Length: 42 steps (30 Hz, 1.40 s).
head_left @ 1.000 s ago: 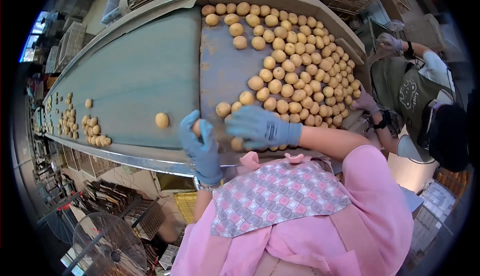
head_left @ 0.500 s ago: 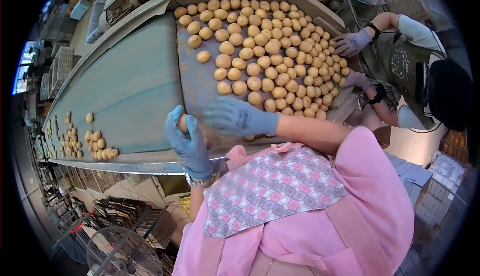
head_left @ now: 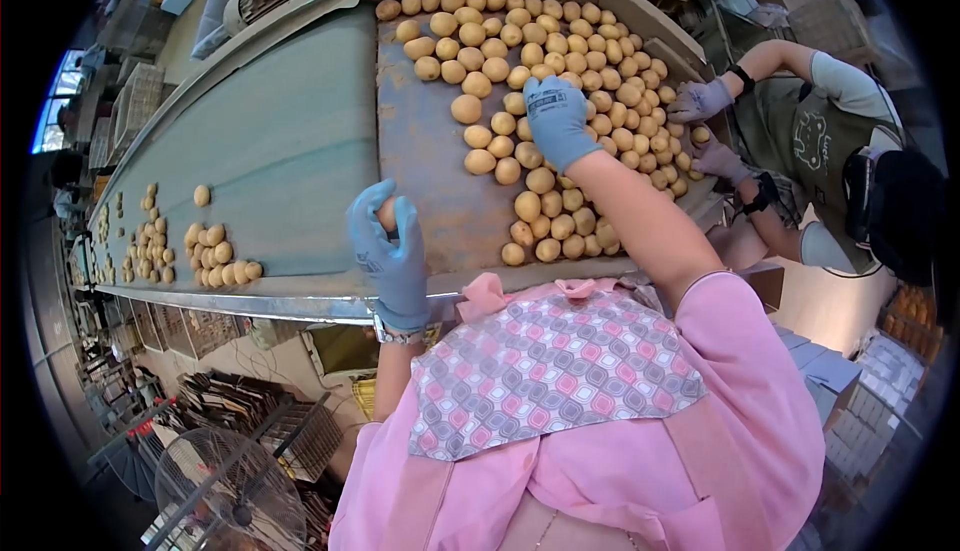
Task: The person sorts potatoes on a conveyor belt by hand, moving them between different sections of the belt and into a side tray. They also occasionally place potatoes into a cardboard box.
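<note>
The right hand [head_left: 555, 121] is now reaching far up from beside the left hand [head_left: 390, 246], lying palm-down over the heap of fruit [head_left: 590, 81] on the grey tray [head_left: 430, 166]; whether it is gripping any is unclear. The left hand is pinching one tan fruit [head_left: 385, 213] at the conveyor belt's [head_left: 280, 141] near edge. A co-worker's gloved hand [head_left: 698, 101] is working the heap's far side.

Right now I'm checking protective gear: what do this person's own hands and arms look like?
Blue gloves cover the left hand and right hand; the right one's back carries a pale printed label. A metal band sits at the left wrist. Short pink sleeves leave the forearms uncovered.
</note>
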Each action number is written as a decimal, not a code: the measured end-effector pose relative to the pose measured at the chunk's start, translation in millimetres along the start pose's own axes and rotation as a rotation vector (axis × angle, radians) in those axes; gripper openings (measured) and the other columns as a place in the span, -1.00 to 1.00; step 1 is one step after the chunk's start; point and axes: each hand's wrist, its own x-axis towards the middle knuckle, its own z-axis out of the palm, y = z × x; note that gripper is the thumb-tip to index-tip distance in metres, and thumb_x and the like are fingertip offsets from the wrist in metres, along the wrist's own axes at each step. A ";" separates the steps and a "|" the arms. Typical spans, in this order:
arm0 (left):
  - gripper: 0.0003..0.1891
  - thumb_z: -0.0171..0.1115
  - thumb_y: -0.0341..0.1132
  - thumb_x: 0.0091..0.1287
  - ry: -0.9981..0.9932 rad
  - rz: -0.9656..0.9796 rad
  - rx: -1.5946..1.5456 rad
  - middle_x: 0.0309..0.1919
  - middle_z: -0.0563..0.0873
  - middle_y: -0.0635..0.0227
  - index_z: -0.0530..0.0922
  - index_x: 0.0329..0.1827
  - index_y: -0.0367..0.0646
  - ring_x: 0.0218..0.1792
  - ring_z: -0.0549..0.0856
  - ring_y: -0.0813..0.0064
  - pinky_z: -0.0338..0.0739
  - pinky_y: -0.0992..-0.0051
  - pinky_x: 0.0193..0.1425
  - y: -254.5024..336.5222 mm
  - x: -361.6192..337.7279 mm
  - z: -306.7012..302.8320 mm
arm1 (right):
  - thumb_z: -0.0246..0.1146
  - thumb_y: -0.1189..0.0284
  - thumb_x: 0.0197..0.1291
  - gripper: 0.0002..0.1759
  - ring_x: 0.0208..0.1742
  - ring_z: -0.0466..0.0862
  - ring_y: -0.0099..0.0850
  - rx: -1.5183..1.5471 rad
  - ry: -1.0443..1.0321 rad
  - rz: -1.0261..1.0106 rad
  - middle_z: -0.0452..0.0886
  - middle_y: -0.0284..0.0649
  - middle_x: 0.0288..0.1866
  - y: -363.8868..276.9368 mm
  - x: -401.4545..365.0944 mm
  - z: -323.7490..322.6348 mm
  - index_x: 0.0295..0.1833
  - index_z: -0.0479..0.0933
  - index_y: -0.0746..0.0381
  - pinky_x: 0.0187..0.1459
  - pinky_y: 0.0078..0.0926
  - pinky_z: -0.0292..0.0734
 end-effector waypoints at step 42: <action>-0.36 0.20 -0.16 0.65 0.922 -0.516 0.297 0.46 0.53 -0.12 0.34 0.59 -0.46 0.45 0.57 0.11 0.47 0.19 0.55 -177.3 -74.6 -259.7 | 0.31 0.35 0.31 -0.58 0.00 0.66 -0.31 0.341 0.030 -0.909 0.64 -0.30 0.18 -21.7 -161.1 -61.4 0.28 0.61 0.06 0.00 -0.25 0.53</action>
